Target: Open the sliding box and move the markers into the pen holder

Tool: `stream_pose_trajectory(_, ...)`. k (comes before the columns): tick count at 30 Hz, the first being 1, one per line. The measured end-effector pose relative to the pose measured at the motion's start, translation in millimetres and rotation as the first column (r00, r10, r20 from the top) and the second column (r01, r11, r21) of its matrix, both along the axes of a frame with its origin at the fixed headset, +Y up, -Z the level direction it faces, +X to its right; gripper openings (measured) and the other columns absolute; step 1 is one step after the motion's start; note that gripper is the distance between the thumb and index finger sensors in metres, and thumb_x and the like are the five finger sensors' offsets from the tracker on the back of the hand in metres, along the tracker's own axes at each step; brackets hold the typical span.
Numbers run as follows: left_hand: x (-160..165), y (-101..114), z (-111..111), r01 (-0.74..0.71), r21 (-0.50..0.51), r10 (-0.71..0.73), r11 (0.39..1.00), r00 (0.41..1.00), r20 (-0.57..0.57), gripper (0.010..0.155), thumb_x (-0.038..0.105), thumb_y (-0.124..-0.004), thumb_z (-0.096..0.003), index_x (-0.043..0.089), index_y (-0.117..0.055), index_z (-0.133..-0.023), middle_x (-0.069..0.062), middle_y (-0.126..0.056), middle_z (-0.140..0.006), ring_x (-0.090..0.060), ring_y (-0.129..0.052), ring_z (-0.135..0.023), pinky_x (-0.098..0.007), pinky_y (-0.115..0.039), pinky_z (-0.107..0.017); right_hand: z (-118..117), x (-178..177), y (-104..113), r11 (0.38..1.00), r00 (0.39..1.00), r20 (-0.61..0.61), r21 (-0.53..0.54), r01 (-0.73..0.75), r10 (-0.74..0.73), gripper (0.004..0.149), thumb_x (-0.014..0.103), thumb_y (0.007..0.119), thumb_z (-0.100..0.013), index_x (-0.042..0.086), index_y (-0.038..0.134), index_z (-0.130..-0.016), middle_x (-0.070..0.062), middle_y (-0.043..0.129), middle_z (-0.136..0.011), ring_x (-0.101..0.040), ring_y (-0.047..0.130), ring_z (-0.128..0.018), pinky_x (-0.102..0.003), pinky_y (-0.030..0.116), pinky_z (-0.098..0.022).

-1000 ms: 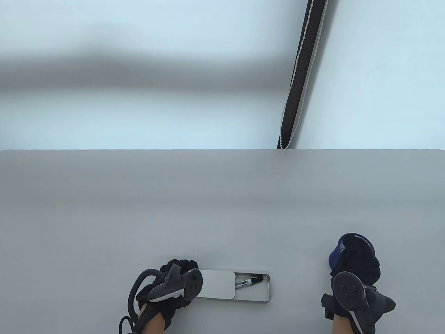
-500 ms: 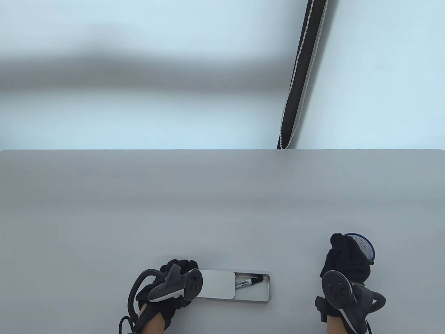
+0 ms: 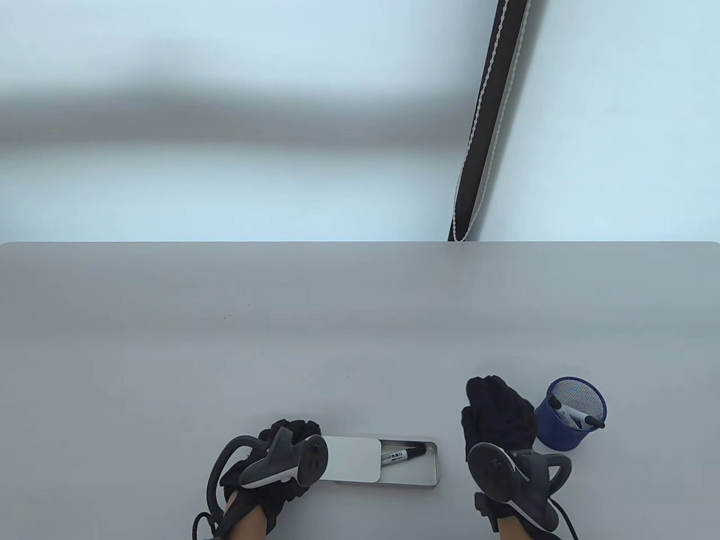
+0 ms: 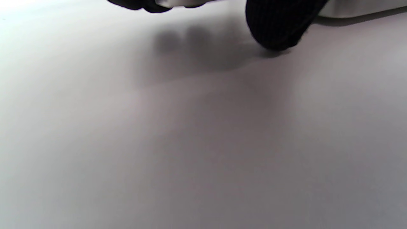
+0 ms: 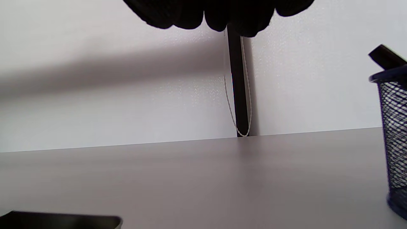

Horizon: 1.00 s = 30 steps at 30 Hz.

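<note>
Near the front edge of the tabletop, left of centre, the left hand lay at the left end of the sliding box. Its fingers seemed to hold the box's sides, steadying it, though the tracker hid most of them, so whether they truly gripped it could not be told. The lid was slid to the left, leaving the right part of the tray uncovered. One marker lay in that open part along the far wall, its black cap pointing right.

To the right of the box, apart from it, the right hand hovered with loose, empty fingers, carrying nothing. Just beside it, nearer the right edge, stood the blue mesh pen holder with at least one marker leaning inside.

By the look of it, the work sat between transfers: the box was open, some of the load was delivered, and one marker was left in the tray. The next move would call for the right hand to reach left and down into the tray and pinch the marker's exposed barrel. The lid and the tray's wall leave little room, so a fingertip grasp from above seemed best.
</note>
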State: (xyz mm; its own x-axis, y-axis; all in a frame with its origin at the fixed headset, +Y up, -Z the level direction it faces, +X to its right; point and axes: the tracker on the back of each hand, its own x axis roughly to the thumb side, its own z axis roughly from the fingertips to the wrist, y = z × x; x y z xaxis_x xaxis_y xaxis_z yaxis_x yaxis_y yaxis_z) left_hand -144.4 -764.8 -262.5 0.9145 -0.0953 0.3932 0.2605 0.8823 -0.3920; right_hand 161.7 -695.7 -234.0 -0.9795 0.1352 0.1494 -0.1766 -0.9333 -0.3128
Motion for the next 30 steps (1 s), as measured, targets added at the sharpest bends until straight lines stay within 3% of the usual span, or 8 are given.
stream_pose_trajectory(10,0,0,0,-0.01,-0.003,0.01,1.0,1.0,0.002,0.074,0.057,-0.064,-0.0509,0.029,-0.027,-0.108,0.001,-0.035,-0.118,-0.026,-0.047,-0.111,-0.042,-0.053,-0.085,-12,-33,-35,0.957,0.985,-0.174,-0.282,-0.07,0.021,0.055,0.032,0.064,-0.065,0.006,0.052,-0.112,-0.028,0.052,-0.11,-0.05,0.061,-0.096,-0.065,0.047,-0.072)
stream_pose_trajectory(30,1,-1,1,-0.011,-0.005,0.011,1.0,1.0,0.006,0.073,0.057,-0.063,-0.0517,0.028,-0.027,-0.108,0.0,-0.035,-0.118,-0.027,-0.047,-0.111,-0.043,-0.053,-0.085,-15,-51,-58,0.873,0.945,-0.313,-0.429,-0.23,0.095,0.059,0.037,0.069,-0.063,0.008,0.051,-0.111,-0.024,0.051,-0.111,-0.047,0.058,-0.1,-0.065,0.045,-0.073)
